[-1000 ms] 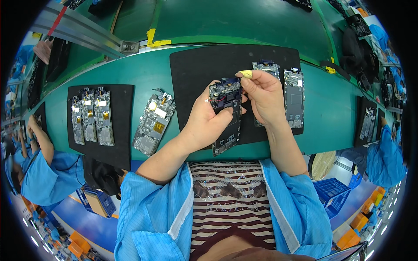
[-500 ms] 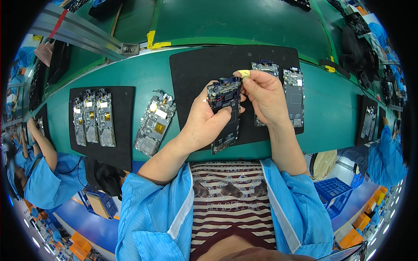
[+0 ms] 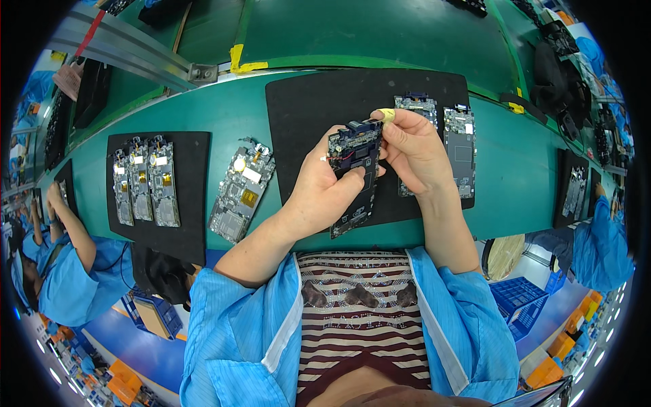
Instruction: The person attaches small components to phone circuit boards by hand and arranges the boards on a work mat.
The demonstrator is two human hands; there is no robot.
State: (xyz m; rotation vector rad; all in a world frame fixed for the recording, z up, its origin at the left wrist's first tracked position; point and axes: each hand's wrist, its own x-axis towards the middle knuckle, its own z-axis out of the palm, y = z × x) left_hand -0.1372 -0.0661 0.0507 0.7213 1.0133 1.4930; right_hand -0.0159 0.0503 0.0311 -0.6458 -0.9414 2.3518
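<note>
Dark phone board (image 3: pixel 354 178) stands lengthwise, top away.

I hold a phone circuit board (image 3: pixel 354 176) upright over the large mat (image 3: pixel 319 108) straight before me, my left hand (image 3: pixel 325 193) wrapped around it from the left, my right hand (image 3: pixel 413 152) touching its top edge from the right. Behind my right hand two more phone boards (image 3: pixel 460 146) lie side by side on that mat. Left of the mat a single phone frame (image 3: pixel 241 190) lies on the bench (image 3: pixel 224 115). Further left, a smaller mat (image 3: pixel 193 230) carries three boards (image 3: pixel 146 180) in a row
</note>
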